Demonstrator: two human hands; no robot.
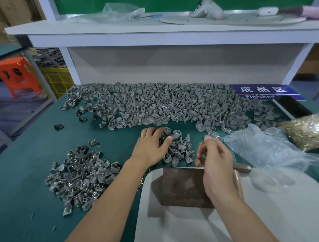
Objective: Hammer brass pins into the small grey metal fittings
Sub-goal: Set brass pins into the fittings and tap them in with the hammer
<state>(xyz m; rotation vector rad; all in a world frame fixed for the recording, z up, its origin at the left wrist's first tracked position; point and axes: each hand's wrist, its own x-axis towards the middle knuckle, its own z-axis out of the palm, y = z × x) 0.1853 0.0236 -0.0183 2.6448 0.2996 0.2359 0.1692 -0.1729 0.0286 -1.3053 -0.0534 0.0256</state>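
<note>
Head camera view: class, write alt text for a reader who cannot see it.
A person's left hand rests on a small pile of grey fittings on a green bench, while the right hand pinches something tiny above a rusty metal block. A bag of brass pins lies at right.

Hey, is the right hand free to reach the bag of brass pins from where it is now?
Probably yes. The right hand hovers above the metal block, and only crumpled clear plastic lies between it and the bag of brass pins. Its fingertips look pinched, perhaps already on something small.
</note>
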